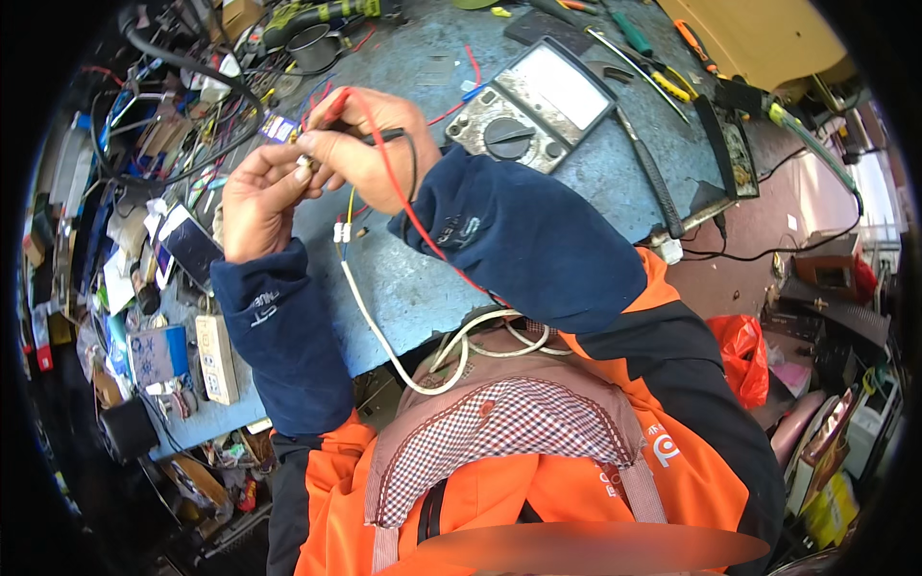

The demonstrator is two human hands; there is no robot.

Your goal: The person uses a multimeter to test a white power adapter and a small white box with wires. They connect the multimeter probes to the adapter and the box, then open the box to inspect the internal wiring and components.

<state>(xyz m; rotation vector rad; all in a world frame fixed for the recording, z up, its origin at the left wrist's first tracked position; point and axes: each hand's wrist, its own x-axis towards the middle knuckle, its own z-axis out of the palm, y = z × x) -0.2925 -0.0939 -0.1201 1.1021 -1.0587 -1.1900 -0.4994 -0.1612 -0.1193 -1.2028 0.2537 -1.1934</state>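
Observation:
My left hand (254, 204) pinches a small pale part (303, 165), too small and covered to name. Close against it, my right hand (370, 158) is closed on a red test probe (336, 106) and a black test probe (384, 137); fingers hide their tips. A red lead (396, 182) runs down over my right sleeve. Beyond that sleeve lies an analog multimeter (533, 106) with a dark dial. Below my hands, a white terminal connector (343, 232) joins thin coloured wires to a white cable (370, 322), which loops onto my lap.
A hammer (648, 168), screwdriver (639, 77) and yellow-handled pliers (672, 84) lie right of the meter on the blue bench (394, 274). At left are tangled wires, a phone (192, 248) and a power strip (217, 360). A green power tool (312, 19) lies at the back.

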